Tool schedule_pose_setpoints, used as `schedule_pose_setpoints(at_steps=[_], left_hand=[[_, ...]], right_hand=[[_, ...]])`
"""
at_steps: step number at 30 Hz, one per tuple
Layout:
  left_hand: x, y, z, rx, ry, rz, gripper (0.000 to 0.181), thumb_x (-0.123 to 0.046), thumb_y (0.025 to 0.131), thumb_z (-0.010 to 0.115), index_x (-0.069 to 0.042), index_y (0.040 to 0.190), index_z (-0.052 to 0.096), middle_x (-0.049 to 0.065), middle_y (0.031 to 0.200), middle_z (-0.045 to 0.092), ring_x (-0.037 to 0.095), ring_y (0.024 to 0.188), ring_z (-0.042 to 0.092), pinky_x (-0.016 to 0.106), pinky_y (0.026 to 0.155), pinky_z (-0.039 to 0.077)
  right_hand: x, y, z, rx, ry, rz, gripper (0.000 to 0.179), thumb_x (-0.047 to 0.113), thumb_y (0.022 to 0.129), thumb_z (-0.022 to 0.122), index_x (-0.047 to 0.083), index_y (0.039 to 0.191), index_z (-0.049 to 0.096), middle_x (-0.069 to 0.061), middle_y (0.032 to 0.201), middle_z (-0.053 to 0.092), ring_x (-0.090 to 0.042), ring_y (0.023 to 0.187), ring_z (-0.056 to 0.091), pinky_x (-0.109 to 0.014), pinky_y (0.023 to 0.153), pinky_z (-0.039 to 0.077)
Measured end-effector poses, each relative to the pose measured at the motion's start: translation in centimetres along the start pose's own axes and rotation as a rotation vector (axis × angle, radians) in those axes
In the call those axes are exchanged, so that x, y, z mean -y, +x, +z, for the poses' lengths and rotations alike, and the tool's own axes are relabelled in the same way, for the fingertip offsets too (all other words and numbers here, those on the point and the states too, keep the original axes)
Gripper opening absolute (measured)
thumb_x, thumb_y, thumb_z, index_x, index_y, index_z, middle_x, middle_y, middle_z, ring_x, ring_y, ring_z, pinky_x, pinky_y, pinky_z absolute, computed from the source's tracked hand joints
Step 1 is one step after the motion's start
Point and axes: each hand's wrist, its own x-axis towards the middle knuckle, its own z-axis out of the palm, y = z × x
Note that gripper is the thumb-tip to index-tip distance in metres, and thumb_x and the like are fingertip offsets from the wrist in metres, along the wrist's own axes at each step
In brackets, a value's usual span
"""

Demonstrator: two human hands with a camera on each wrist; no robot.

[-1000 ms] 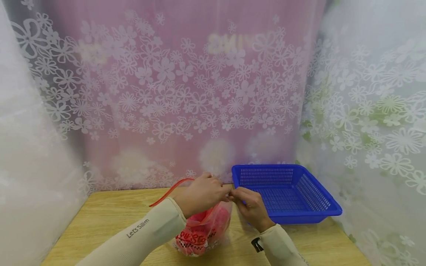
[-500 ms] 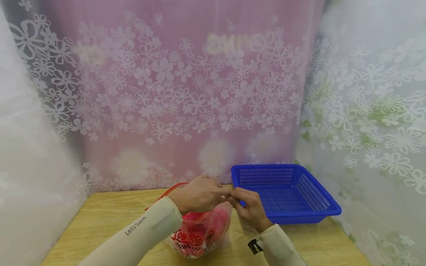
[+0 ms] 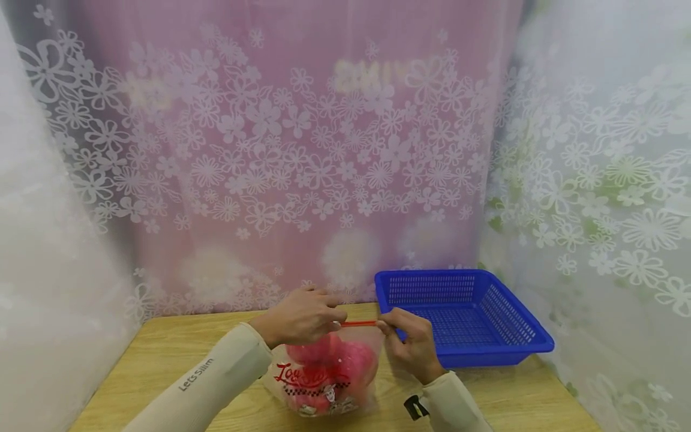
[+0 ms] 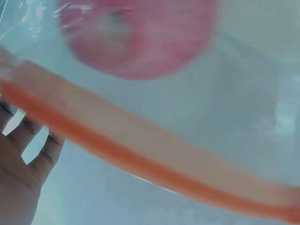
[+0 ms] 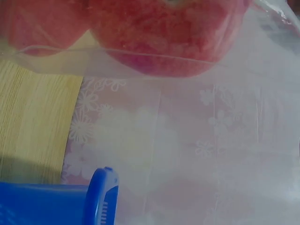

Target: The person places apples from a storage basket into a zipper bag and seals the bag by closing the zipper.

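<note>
A clear zip bag (image 3: 318,381) with a red zip strip and red lettering stands on the table, holding several red apples (image 5: 164,37). My left hand (image 3: 305,315) pinches the red strip above the bag's middle. In the left wrist view, that hand's fingers (image 4: 49,150) lie along the orange-red zip strip (image 4: 140,164). My right hand (image 3: 412,339) grips the strip's right end, and a short straight stretch of red shows between the hands. The left part of the strip is hidden behind my left hand in the head view.
A blue plastic basket (image 3: 531,348) with slotted walls stands right behind my right hand, with nothing seen inside. The wooden table (image 3: 178,348) ends at a flowered curtain (image 3: 324,180) at the back. Flowered sheets hang on both sides.
My left hand has moved left along the zip strip, away from my right hand, baring red strip between them. The strip's loose left end no longer shows. My right hand has barely moved.
</note>
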Motion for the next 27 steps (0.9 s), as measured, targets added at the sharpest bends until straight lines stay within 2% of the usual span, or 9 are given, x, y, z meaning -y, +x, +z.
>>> schedule_pose_setpoints(at_steps=[8, 11, 13, 16, 19, 22, 25, 27], left_hand=[[1.6, -3.8, 1.3, -0.023, -0.105, -0.069, 0.004, -0.021, 0.094, 0.061, -0.021, 0.096, 0.065, -0.006, 0.091, 0.064, 0.012, 0.080, 0.063, 0.037, 0.076, 0.053], [2.4, -5.7, 1.6, -0.028, -0.164, -0.107, 0.003, -0.020, 0.094, 0.062, -0.019, 0.091, 0.062, -0.006, 0.085, 0.062, 0.009, 0.072, 0.060, 0.031, 0.067, 0.052], [2.9, -7.1, 1.9, -0.040, -0.188, -0.133, 0.005, -0.019, 0.094, 0.063, -0.019, 0.089, 0.061, -0.007, 0.081, 0.059, 0.008, 0.068, 0.056, 0.027, 0.062, 0.050], [3.5, -9.2, 2.4, -0.074, -0.226, -0.190, 0.005, -0.017, 0.093, 0.063, -0.020, 0.090, 0.062, -0.007, 0.081, 0.060, 0.006, 0.066, 0.055, 0.025, 0.058, 0.048], [3.9, -11.0, 2.7, -0.124, -0.269, -0.237, 0.007, -0.012, 0.092, 0.063, -0.019, 0.092, 0.064, -0.006, 0.084, 0.065, 0.007, 0.066, 0.058, 0.026, 0.057, 0.049], [4.1, -11.9, 2.9, -0.160, -0.318, -0.253, 0.009, -0.010, 0.092, 0.064, -0.018, 0.093, 0.065, -0.006, 0.085, 0.068, 0.004, 0.065, 0.059, 0.024, 0.056, 0.050], [4.2, -12.1, 3.1, -0.177, -0.362, -0.256, 0.009, -0.011, 0.094, 0.062, -0.019, 0.093, 0.065, -0.008, 0.081, 0.069, 0.000, 0.063, 0.057, 0.022, 0.055, 0.049], [4.0, -12.2, 3.2, -0.184, -0.401, -0.280, 0.009, -0.012, 0.095, 0.060, -0.020, 0.093, 0.064, -0.012, 0.076, 0.066, -0.002, 0.061, 0.055, 0.021, 0.054, 0.047]], right_hand=[[-0.7, -0.8, -0.8, -0.047, -0.054, 0.017, 0.014, 0.008, 0.092, 0.065, 0.008, 0.078, 0.066, 0.002, 0.066, 0.055, -0.005, 0.056, 0.047, -0.015, 0.051, 0.041], [-0.9, -1.2, -1.4, -0.079, -0.078, 0.042, 0.012, -0.005, 0.084, 0.068, 0.005, 0.077, 0.066, 0.001, 0.065, 0.055, -0.007, 0.055, 0.050, -0.016, 0.051, 0.043], [-0.8, -1.3, -1.8, -0.104, -0.090, 0.061, 0.018, -0.015, 0.076, 0.069, 0.002, 0.076, 0.066, 0.000, 0.063, 0.055, -0.008, 0.054, 0.051, -0.017, 0.051, 0.045], [-0.2, -1.0, -2.3, -0.118, -0.090, 0.090, 0.028, -0.027, 0.066, 0.067, 0.000, 0.074, 0.065, -0.004, 0.061, 0.055, -0.010, 0.051, 0.051, -0.018, 0.050, 0.045], [0.8, -0.4, -2.6, -0.115, -0.067, 0.104, 0.033, -0.031, 0.062, 0.065, -0.001, 0.073, 0.064, -0.007, 0.059, 0.054, -0.012, 0.049, 0.050, -0.018, 0.048, 0.044], [1.4, 0.1, -2.8, -0.110, -0.051, 0.104, 0.031, -0.031, 0.063, 0.064, -0.001, 0.073, 0.064, -0.007, 0.057, 0.053, -0.012, 0.047, 0.049, -0.018, 0.047, 0.044], [1.6, 0.1, -2.8, -0.109, -0.045, 0.106, 0.031, -0.030, 0.064, 0.064, -0.002, 0.074, 0.065, -0.007, 0.058, 0.053, -0.013, 0.047, 0.049, -0.018, 0.048, 0.044], [1.5, 0.0, -2.9, -0.109, -0.040, 0.115, 0.031, -0.030, 0.064, 0.064, -0.001, 0.074, 0.065, -0.007, 0.058, 0.054, -0.013, 0.048, 0.049, -0.018, 0.048, 0.044]])
